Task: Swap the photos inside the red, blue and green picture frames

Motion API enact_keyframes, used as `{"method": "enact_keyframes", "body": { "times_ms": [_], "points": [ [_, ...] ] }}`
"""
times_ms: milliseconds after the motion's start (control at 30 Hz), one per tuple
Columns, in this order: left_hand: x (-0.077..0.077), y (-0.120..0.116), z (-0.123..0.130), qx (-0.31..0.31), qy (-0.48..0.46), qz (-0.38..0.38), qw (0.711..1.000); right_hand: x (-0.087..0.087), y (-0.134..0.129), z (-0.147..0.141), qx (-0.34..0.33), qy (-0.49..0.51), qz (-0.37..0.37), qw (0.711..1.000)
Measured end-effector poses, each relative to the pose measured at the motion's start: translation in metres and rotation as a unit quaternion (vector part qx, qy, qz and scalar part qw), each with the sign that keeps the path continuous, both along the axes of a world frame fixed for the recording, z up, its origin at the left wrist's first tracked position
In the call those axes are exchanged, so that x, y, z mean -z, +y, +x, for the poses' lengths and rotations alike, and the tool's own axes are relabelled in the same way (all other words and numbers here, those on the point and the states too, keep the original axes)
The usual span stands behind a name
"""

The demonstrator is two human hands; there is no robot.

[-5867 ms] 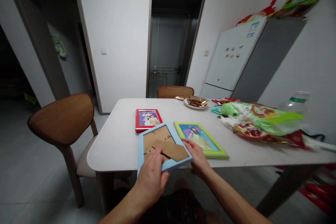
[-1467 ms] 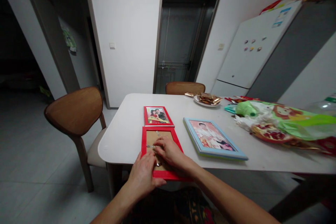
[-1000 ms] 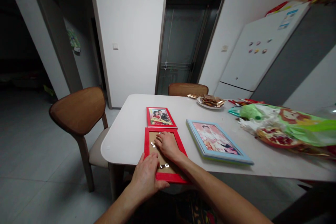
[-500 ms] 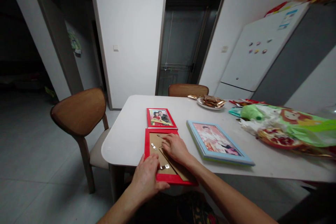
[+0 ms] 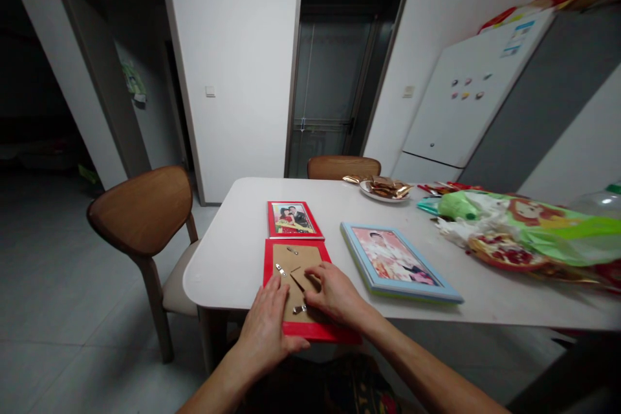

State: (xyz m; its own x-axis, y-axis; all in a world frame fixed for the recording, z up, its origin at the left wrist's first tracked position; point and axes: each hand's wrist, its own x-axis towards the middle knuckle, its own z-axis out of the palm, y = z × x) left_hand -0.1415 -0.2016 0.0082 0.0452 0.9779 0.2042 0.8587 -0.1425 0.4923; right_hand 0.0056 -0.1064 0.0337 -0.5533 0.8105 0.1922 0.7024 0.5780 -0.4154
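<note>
A red picture frame (image 5: 320,331) lies face down at the table's front edge, its brown backing board (image 5: 281,252) showing with small metal hangers and a stand piece on it. My left hand (image 5: 268,317) rests over the frame's left side, its fingers stretched on the border and its thumb at the near edge. On the right half of the backing is my right hand (image 5: 334,291), its fingers curled at the stand piece; the fingertips are partly hidden. Just beyond lies a second red frame (image 5: 294,218), face up with a photo of two people.
Right of my hands, a light blue frame (image 5: 398,262) lies on the white table (image 5: 218,246). Farther back are a plate of gold packets (image 5: 385,189), a green bag (image 5: 557,226) and a cut pomegranate (image 5: 509,252). A wooden chair (image 5: 145,210) stands at left.
My right hand has moved back toward me from the far part of the backing. The stand piece lies closer against the board. The view has shifted slightly.
</note>
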Motion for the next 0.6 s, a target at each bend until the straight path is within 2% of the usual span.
{"method": "enact_keyframes", "body": {
  "times_ms": [133,200,267,400,467,600],
  "points": [
    [0.0,0.001,-0.002,-0.007,-0.124,0.022,0.992,-0.015,-0.002,0.0,0.005,0.007,0.014,1.0],
    [-0.005,0.005,-0.004,-0.037,-0.222,0.054,0.973,-0.024,-0.006,-0.005,0.005,0.02,0.02,1.0],
    [-0.013,0.009,-0.008,-0.065,-0.341,0.074,0.935,-0.031,-0.011,-0.012,-0.001,0.042,0.031,0.999],
    [-0.026,0.014,-0.029,-0.073,-0.567,0.028,0.82,-0.038,-0.015,-0.023,-0.041,0.101,0.037,0.993],
    [-0.029,0.012,-0.045,-0.095,-0.612,0.02,0.785,-0.034,-0.009,-0.018,-0.037,0.117,0.028,0.992],
    [-0.028,0.0,-0.083,-0.165,-0.609,0.017,0.776,-0.014,0.014,0.007,0.055,0.068,0.039,0.995]
  ]
}}
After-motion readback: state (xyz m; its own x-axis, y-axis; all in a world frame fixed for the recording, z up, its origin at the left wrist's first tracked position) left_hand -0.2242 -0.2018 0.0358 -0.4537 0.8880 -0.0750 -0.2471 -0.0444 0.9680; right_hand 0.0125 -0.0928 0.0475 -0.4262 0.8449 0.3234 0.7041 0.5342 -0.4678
